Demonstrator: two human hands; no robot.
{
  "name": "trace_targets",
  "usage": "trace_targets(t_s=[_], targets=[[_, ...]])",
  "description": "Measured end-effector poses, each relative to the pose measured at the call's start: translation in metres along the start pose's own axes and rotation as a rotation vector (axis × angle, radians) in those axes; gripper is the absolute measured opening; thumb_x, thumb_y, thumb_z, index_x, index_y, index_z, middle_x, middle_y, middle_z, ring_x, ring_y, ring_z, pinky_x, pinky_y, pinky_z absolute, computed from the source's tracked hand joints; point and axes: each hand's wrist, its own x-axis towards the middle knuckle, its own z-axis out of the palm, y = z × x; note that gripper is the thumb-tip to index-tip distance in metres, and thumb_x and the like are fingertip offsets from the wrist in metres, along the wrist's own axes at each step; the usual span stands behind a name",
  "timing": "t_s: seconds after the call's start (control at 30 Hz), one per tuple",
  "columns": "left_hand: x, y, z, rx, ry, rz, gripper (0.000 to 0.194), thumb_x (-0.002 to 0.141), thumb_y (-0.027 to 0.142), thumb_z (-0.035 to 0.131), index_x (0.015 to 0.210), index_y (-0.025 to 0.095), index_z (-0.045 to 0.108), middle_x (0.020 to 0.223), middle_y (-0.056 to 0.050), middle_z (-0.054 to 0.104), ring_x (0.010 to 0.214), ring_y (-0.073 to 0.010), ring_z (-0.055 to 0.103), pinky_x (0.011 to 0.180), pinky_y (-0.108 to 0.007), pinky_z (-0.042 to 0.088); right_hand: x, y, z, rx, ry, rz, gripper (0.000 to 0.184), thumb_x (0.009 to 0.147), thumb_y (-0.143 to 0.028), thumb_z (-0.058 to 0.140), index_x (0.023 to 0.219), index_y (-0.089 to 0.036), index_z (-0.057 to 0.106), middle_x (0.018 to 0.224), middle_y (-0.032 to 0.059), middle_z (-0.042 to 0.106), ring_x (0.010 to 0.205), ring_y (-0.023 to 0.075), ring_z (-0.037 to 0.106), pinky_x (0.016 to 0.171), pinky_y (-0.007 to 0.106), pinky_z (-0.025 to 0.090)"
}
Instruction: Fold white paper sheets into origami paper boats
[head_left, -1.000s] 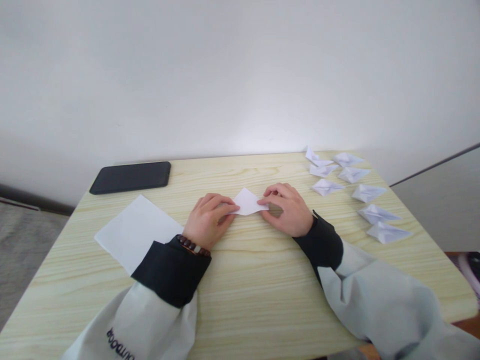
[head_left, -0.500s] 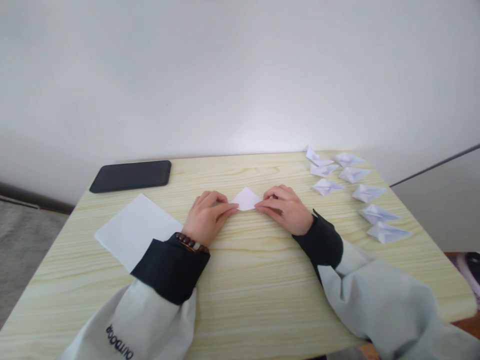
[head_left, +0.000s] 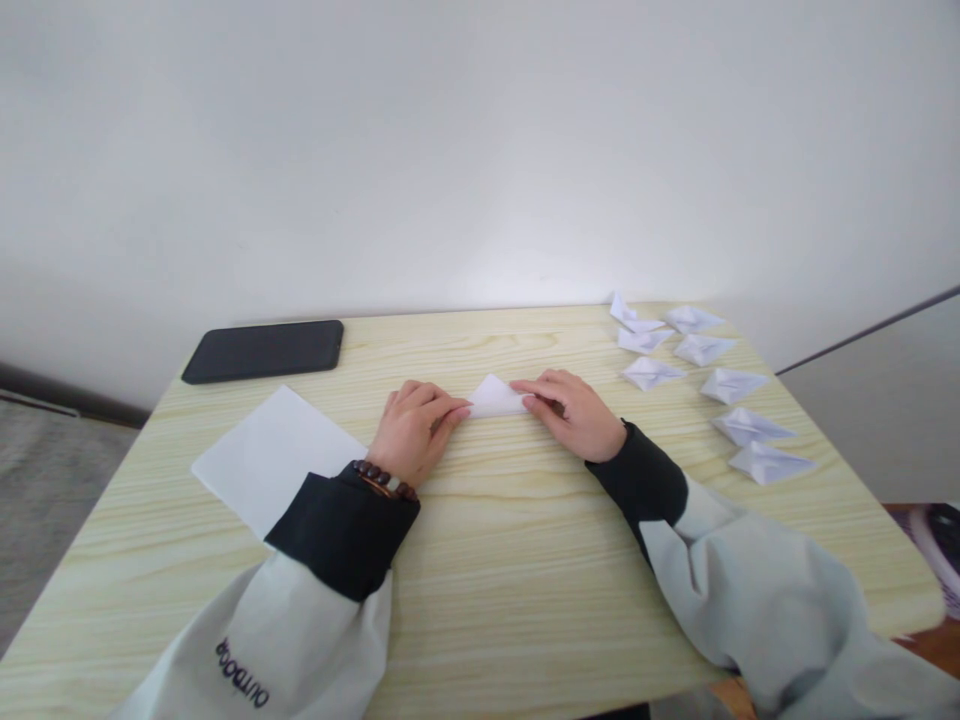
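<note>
Left hand (head_left: pixel 411 432) slants inward, grip pinching folded paper (head_left: pixel 495 398); right hand (head_left: pixel 582 416) opposite, grip apparently pinching right corner.

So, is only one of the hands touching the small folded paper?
No, the left hand and right hand both touch the folded paper, one at each end.

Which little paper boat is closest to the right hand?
The front boat in the left row of three. The two boats behind it are farther from the right hand, and the five boats in the other row lie farther right.
</note>
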Motion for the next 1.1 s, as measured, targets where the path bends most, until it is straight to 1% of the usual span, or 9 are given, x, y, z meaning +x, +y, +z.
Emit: trace_targets(t_s=[0.17,0.3,0.47,0.57,0.7,0.87,0.93,1.0,1.1], targets=[[0.001,0.002,0.001,0.07,-0.023,0.015,0.03,0.089,0.033,0.045,0.107,0.018,0.064,0.077,-0.005,0.062,0.08,-0.0208,0.049,0.072,-0.035,0.039,-0.001,-0.003,0.001,-0.034,-0.031,-0.005,0.031,0.089,-0.018,0.041,0.112,-0.014,0.062,0.082,0.0077,0.058,0.078,0.019,0.051,0.075,0.034,0.041],[0.001,0.004,0.001,0.07,-0.02,0.017,0.028,0.089,0.032,0.045,0.102,0.021,0.067,0.077,-0.005,0.062,0.081,-0.0206,0.049,0.072,-0.035,0.039,-0.001,-0.002,0.001,-0.005,-0.014,-0.001,0.03,0.088,-0.017,0.042,0.111,-0.015,0.062,0.086,0.008,0.056,0.08,0.0186,0.051,0.075,0.034,0.042],[0.002,0.004,0.002,0.031,-0.017,-0.076,0.025,0.087,0.033,0.049,0.098,0.024,0.069,0.074,-0.003,0.062,0.082,-0.0209,0.049,0.074,-0.037,0.039,-0.001,-0.002,0.002,0.002,-0.016,0.028,0.03,0.088,-0.015,0.042,0.11,-0.016,0.063,0.085,0.0071,0.055,0.079,0.0179,0.051,0.073,0.032,0.042],[0.003,0.004,0.002,0.017,0.013,-0.106,0.024,0.085,0.033,0.051,0.096,0.025,0.07,0.076,-0.004,0.063,0.085,-0.0216,0.048,0.078,-0.038,0.04,0.0,-0.003,0.003,-0.005,-0.014,0.06,0.03,0.087,-0.014,0.043,0.109,-0.017,0.063,0.083,0.0064,0.055,0.079,0.0179,0.05,0.074,0.033,0.041],[0.003,0.004,0.003,0.017,0.046,-0.107,0.022,0.084,0.032,0.053,0.094,0.024,0.071,0.077,-0.004,0.063,0.088,-0.0224,0.047,0.08,-0.04,0.041,0.0,-0.004,0.004,0.007,0.0,0.097,0.029,0.087,-0.014,0.044,0.107,-0.018,0.064,0.081,0.0053,0.053,0.078,0.0173,0.051,0.074,0.033,0.042],[0.003,0.007,0.004,0.025,0.066,-0.124,0.02,0.083,0.031,0.055,0.091,0.024,0.071,0.076,-0.005,0.062,0.09,-0.0238,0.046,0.081,-0.042,0.041,-0.003,-0.006,0.01,-0.004,0.057,0.126,0.028,0.087,-0.016,0.044,0.107,-0.018,0.064,0.092,0.0073,0.049,0.079,0.0173,0.05,0.076,0.035,0.043],[0.004,0.008,0.004,0.027,0.064,-0.134,0.019,0.083,0.031,0.055,0.09,0.024,0.071,0.077,-0.005,0.061,0.091,-0.0243,0.046,0.082,-0.043,0.041,-0.005,-0.009,0.013,-0.055,0.107,0.103,0.03,0.087,-0.016,0.044,0.111,-0.022,0.062,0.099,0.0079,0.046,0.08,0.0173,0.047,0.076,0.035,0.042],[0.004,0.008,0.005,0.032,0.056,-0.149,0.019,0.084,0.031,0.054,0.09,0.024,0.071,0.079,-0.005,0.061,0.092,-0.0248,0.046,0.082,-0.044,0.04,-0.007,-0.013,0.013,-0.128,0.128,0.032,0.036,0.088,-0.013,0.042,0.115,-0.03,0.059,0.104,0.0072,0.044,0.084,0.0182,0.044,0.078,0.036,0.04],[0.003,0.009,0.005,0.044,0.032,-0.177,0.019,0.084,0.032,0.054,0.091,0.024,0.07,0.082,-0.005,0.062,0.095,-0.0259,0.045,0.082,-0.045,0.038,-0.007,-0.02,0.011,-0.262,0.056,-0.105,0.036,0.091,-0.017,0.042,0.114,-0.041,0.058,0.105,0.0049,0.046,0.089,0.0202,0.041,0.08,0.036,0.035]])
